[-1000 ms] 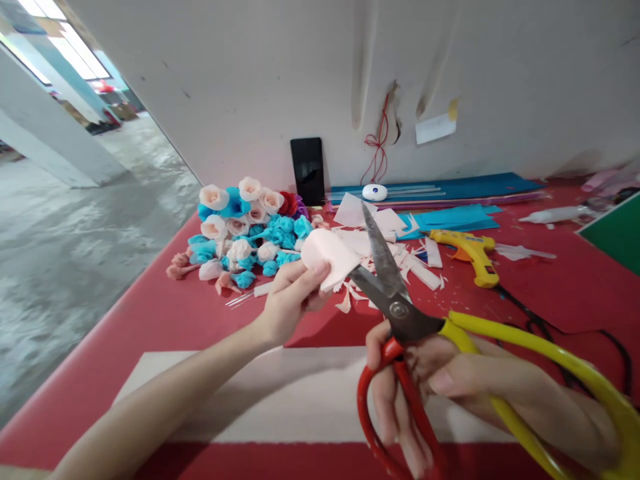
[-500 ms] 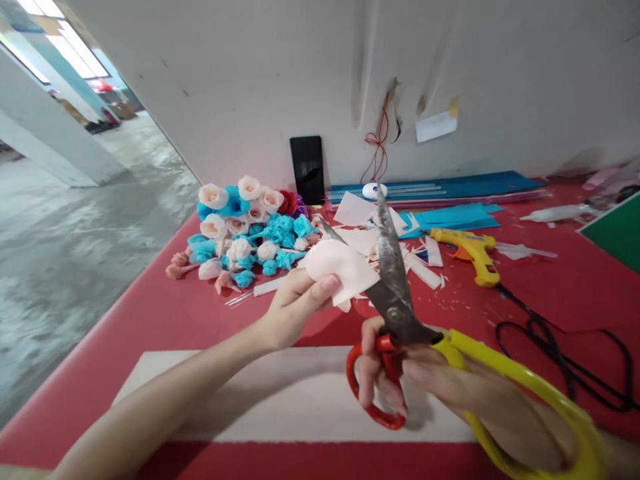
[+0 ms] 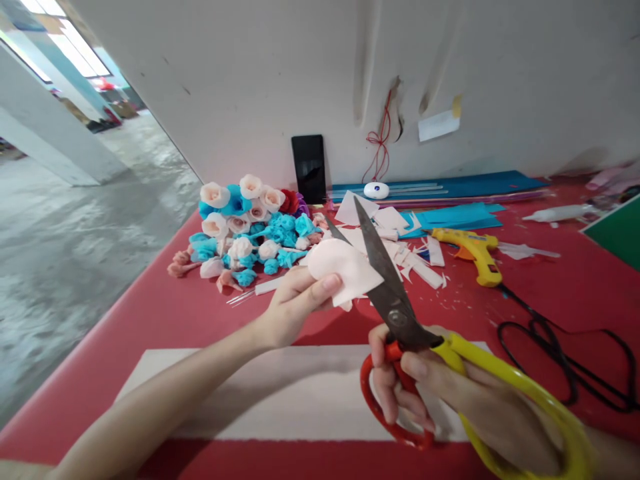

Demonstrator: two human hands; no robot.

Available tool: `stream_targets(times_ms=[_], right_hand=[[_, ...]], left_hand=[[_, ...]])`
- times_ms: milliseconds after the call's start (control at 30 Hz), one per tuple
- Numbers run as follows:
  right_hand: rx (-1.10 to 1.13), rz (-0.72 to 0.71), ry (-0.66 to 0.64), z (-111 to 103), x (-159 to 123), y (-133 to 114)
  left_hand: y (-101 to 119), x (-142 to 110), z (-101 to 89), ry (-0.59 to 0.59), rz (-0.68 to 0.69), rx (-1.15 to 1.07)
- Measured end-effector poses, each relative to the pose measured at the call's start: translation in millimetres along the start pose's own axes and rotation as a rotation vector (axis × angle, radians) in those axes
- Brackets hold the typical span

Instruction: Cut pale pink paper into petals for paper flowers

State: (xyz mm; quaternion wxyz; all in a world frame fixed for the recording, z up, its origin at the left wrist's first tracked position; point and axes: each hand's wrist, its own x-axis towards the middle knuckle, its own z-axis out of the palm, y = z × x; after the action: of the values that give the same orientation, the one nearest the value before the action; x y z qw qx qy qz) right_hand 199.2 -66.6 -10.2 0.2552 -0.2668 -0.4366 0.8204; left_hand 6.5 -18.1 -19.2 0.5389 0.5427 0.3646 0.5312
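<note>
My left hand [image 3: 293, 303] pinches a folded pale pink paper piece [image 3: 345, 267] and holds it up over the red table [image 3: 150, 313]. My right hand [image 3: 440, 393] grips large scissors [image 3: 400, 313] with one red and one yellow handle. The dark blades straddle the paper's right edge, one blade in front of the paper and one behind it. A heap of paper flowers [image 3: 250, 230], blue, white and pink, lies behind my left hand.
A yellow glue gun [image 3: 473, 250] lies at the right with its black cord [image 3: 560, 347] looping toward me. Paper scraps [image 3: 415, 263], blue sheets [image 3: 450, 213], a black phone [image 3: 309, 167] against the wall and a white board [image 3: 250, 400] under my arms are also here.
The scissors came in over the pink paper; the blades, wide apart a second ago, now close along its right edge. My left hand moved slightly right with the paper.
</note>
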Motion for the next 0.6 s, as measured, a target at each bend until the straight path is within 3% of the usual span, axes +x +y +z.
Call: stream_targets(times_ms=[300, 467, 600], right_hand=[[-0.045, 0.112, 0.059, -10.2, -2.3, 8.6], [-0.147, 0.071, 0.150, -11.8, -4.6, 5.7], [-0.247, -0.055, 0.297, -9.9, -2.0, -7.0]], left_hand=[[-2.4, 2.8, -3.8, -0.001, -0.050, -0.020], [-5.9, 5.9, -7.1, -0.034, -0.115, -0.020], [-5.9, 9.7, -6.1, -0.012, -0.123, -0.028]])
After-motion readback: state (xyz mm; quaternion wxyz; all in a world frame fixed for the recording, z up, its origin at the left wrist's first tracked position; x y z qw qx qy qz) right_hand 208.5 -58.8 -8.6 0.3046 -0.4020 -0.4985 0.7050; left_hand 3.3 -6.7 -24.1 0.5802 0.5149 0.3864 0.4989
